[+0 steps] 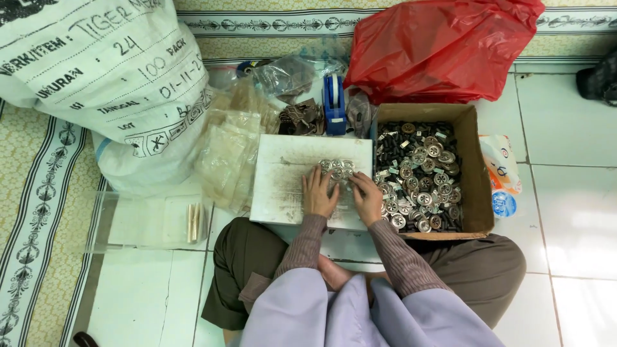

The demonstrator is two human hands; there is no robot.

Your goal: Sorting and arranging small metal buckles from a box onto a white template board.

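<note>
Head view: person cross-legged on tiled floor (pixel 578 212).
Left hand (pixel 319 193): flat, fingers spread on white board (pixel 283 177).
Right hand (pixel 367 198): beside it, fingertips hidden among round silver discs (pixel 337 169), frame centre.
Cardboard box (pixel 477 173): more discs; details indistinct.

Small cluster of round silver metal discs (pixel 338 170), lying flat and touching, at upper right of a white scuffed board (pixel 283 180), frame centre. Left hand (pixel 319 193) and right hand (pixel 366 198) rest against the cluster's lower edge.

Shiny metal buttons (pixel 337 169) lie on a scuffed matt white board (pixel 283 186) beside a brown cardboard box (pixel 472 173).
</note>
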